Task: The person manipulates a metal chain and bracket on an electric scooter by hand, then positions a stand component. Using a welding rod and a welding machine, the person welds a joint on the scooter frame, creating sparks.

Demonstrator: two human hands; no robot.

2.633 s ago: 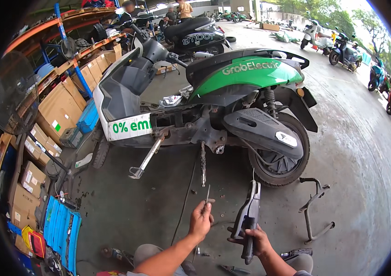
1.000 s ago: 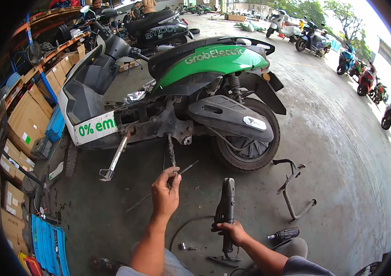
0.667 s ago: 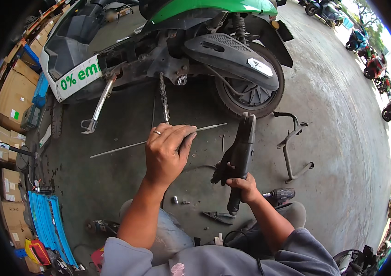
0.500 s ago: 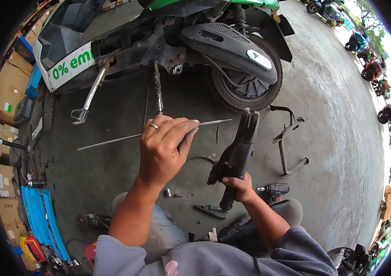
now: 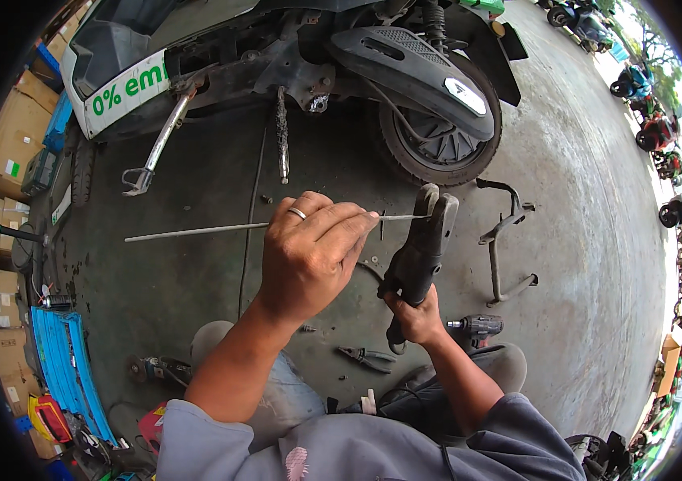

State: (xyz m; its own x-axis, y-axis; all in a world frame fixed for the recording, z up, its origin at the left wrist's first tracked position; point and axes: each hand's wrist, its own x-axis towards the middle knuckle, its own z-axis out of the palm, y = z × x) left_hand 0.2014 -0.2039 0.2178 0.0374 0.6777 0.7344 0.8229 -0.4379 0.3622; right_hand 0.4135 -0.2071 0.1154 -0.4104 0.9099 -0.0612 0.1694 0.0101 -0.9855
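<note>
My left hand point(image 5: 309, 252), with a ring on one finger, pinches a long thin grey rod point(image 5: 189, 233). The rod runs level across the view, and its right tip meets the forked end of a black part, or lies just in front of it. My right hand point(image 5: 419, 319) is closed round that black forked part point(image 5: 417, 260), which is held upright with its two rounded prongs at the top. At least one prong has a hole in it. The lower end of the part is partly hidden by my fingers.
A scooter point(image 5: 245, 80) stands ahead, its rear wheel point(image 5: 437, 140) at right and a side stand point(image 5: 166, 136) hanging down. On the floor are a bent tubular stand point(image 5: 495, 256), a power drill point(image 5: 481, 327) and pliers point(image 5: 367, 358). Cardboard boxes point(image 5: 16, 136) line the left.
The rod has moved right with my left hand, bringing its tip to the fork. My right hand has turned the black part and raised it slightly, so both prongs show more plainly.
</note>
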